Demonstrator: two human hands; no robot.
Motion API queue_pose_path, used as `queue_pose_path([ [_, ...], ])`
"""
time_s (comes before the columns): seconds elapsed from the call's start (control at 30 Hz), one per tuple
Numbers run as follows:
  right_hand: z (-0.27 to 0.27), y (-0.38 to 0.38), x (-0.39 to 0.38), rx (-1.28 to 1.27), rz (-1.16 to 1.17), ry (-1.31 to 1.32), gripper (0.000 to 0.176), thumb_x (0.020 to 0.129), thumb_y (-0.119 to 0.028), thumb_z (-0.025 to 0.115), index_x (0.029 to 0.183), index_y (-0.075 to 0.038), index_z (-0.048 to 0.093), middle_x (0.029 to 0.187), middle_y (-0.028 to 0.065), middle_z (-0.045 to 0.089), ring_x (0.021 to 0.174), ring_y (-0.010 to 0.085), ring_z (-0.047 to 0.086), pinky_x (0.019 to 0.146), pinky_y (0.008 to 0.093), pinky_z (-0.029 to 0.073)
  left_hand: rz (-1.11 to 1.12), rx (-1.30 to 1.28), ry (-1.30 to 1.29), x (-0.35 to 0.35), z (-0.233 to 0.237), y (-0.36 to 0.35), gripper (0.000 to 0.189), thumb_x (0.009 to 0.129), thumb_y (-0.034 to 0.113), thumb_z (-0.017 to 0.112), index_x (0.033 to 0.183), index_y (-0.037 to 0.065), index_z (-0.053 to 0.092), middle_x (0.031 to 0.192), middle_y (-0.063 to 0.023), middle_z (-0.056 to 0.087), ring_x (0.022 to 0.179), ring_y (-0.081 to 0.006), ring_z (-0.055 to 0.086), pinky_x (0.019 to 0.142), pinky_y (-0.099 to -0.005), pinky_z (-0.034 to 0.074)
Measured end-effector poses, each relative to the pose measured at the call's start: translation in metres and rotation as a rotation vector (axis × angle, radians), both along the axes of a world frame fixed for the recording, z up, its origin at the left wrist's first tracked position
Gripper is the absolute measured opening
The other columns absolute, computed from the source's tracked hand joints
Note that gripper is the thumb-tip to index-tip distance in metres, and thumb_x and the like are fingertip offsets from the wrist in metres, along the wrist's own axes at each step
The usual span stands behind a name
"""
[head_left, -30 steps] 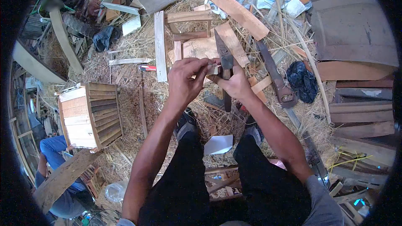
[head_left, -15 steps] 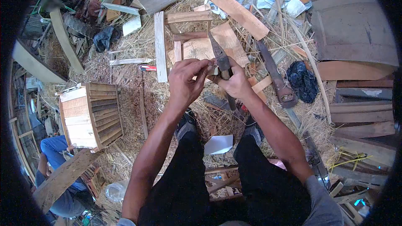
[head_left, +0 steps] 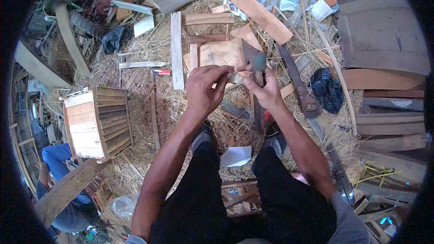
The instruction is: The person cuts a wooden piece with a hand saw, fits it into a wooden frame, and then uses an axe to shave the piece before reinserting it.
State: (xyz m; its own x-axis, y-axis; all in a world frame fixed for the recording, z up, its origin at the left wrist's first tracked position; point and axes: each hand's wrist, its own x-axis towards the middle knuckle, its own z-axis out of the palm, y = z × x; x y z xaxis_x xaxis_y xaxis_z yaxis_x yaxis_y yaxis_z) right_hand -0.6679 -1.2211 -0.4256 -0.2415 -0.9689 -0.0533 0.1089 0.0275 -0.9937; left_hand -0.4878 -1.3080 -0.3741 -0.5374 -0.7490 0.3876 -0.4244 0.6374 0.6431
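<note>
My left hand (head_left: 204, 87) is closed, its thumb and forefinger pinching a small pale piece (head_left: 233, 77) too small to name. My right hand (head_left: 266, 91) has its fingers round the handle of a hammer (head_left: 257, 59), and its thumb and fingertip reach the same pale piece. The hammer's head is up, and its handle hangs down below the hand. Behind the hands a small wooden frame (head_left: 209, 19) lies on the straw-covered ground beside an upright-lying pale board (head_left: 176, 49).
A slatted wooden crate (head_left: 97, 124) stands at left, near a seated person in blue jeans (head_left: 58, 160). A red-handled tool (head_left: 161, 72), a handsaw (head_left: 300, 86), a black plastic bag (head_left: 326, 89) and white paper (head_left: 236, 156) lie around. Stacked boards (head_left: 391, 122) fill the right.
The hammer has turned in my right hand and moved slightly right, its head now facing me. My right thumb has come to the small piece at my left fingertips.
</note>
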Motion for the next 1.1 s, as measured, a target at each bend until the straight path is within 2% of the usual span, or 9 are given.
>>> queue_pose_path([
  [0.17, -0.001, -0.007, 0.008, -0.078, -0.062, 0.155, 0.036, 0.086, -0.022, 0.079, 0.114, -0.003, 0.064, 0.086, 0.0006, 0.065, 0.073, 0.0060, 0.057, 0.066, 0.0246, 0.046, 0.020, 0.012, 0.013, -0.001, -0.004, 0.001, 0.017, 0.081, 0.008, 0.078, 0.098, 0.008, 0.075, 0.090, -0.0076, 0.074, 0.086, -0.0249, 0.071, 0.077, -0.0368, 0.050],
  [0.33, 0.012, -0.007, 0.006, 0.169, 0.044, 0.069, 0.034, 0.086, -0.019, 0.079, 0.112, -0.003, 0.064, 0.093, 0.0018, 0.067, 0.077, 0.0068, 0.059, 0.070, 0.0255, 0.049, 0.019, 0.064, 0.051, -0.002, -0.001, 0.002, 0.015, 0.083, 0.009, 0.076, 0.098, 0.008, 0.075, 0.089, -0.0080, 0.074, 0.085, -0.0245, 0.070, 0.077, -0.0368, 0.050],
  [0.53, 0.010, -0.008, 0.010, 0.127, 0.007, -0.078, 0.036, 0.086, -0.020, 0.080, 0.114, -0.004, 0.064, 0.093, -0.0003, 0.065, 0.073, 0.0052, 0.055, 0.067, 0.0236, 0.047, 0.040, 0.198, 0.044, -0.004, 0.004, 0.003, 0.014, 0.085, 0.010, 0.074, 0.098, 0.008, 0.075, 0.083, -0.0075, 0.073, 0.075, -0.0241, 0.068, 0.075, -0.0354, 0.048],
  [0.63, 0.001, 0.000, 0.009, 0.111, 0.007, 0.011, 0.035, 0.087, -0.021, 0.079, 0.114, -0.004, 0.063, 0.093, 0.0003, 0.065, 0.073, 0.0072, 0.056, 0.068, 0.0261, 0.048, 0.026, 0.178, 0.017, -0.003, 0.006, 0.002, 0.014, 0.085, 0.010, 0.074, 0.099, 0.009, 0.075, 0.082, -0.0066, 0.073, 0.072, -0.0230, 0.068, 0.075, -0.0350, 0.047],
  [0.73, -0.014, 0.012, 0.005, 0.074, -0.008, 0.079, 0.037, 0.088, -0.023, 0.078, 0.115, -0.003, 0.063, 0.095, 0.0027, 0.066, 0.078, 0.0113, 0.059, 0.072, 0.0310, 0.050, 0.027, 0.166, 0.030, -0.004, 0.001, 0.001, 0.014, 0.085, 0.010, 0.073, 0.099, 0.009, 0.075, 0.082, -0.0063, 0.073, 0.072, -0.0219, 0.068, 0.075, -0.0348, 0.048],
  [0.83, -0.050, 0.021, 0.003, 0.191, -0.115, 0.125, 0.039, 0.088, -0.023, 0.076, 0.117, -0.001, 0.061, 0.096, 0.0084, 0.067, 0.084, 0.0228, 0.064, 0.078, 0.0360, 0.051, 0.029, 0.164, 0.029, -0.002, 0.001, 0.001, 0.014, 0.085, 0.009, 0.073, 0.100, 0.010, 0.075, 0.082, -0.0063, 0.073, 0.072, -0.0215, 0.068, 0.075, -0.0346, 0.048],
  [0.93, -0.058, 0.024, -0.001, 0.417, -0.136, 0.484, 0.042, 0.090, -0.021, 0.072, 0.120, 0.004, 0.058, 0.099, 0.0193, 0.067, 0.093, 0.0373, 0.065, 0.084, 0.0412, 0.051, -0.010, 0.112, 0.010, -0.003, 0.003, 0.000, 0.015, 0.087, 0.007, 0.072, 0.101, 0.009, 0.075, 0.085, -0.0076, 0.074, 0.071, -0.0210, 0.068, 0.070, -0.0332, 0.050],
  [1.03, -0.058, 0.020, 0.008, 0.311, -0.189, 0.735, 0.043, 0.092, -0.017, 0.067, 0.124, 0.008, 0.053, 0.108, 0.0294, 0.062, 0.100, 0.0470, 0.061, 0.087, 0.0464, 0.050, 0.008, 0.157, 0.022, -0.003, 0.002, 0.001, 0.015, 0.086, 0.008, 0.072, 0.100, 0.009, 0.075, 0.085, -0.0071, 0.074, 0.071, -0.0211, 0.067, 0.072, -0.0337, 0.049],
  [1.1, -0.055, 0.012, 0.009, 0.296, -0.209, 0.779, 0.045, 0.093, -0.015, 0.065, 0.127, 0.010, 0.050, 0.116, 0.0317, 0.058, 0.107, 0.0470, 0.059, 0.091, 0.0480, 0.049, 0.027, 0.197, 0.015, -0.002, 0.002, -0.001, 0.015, 0.084, 0.008, 0.073, 0.099, 0.010, 0.076, 0.084, -0.0066, 0.074, 0.071, -0.0212, 0.067, 0.075, -0.0342, 0.048],
])
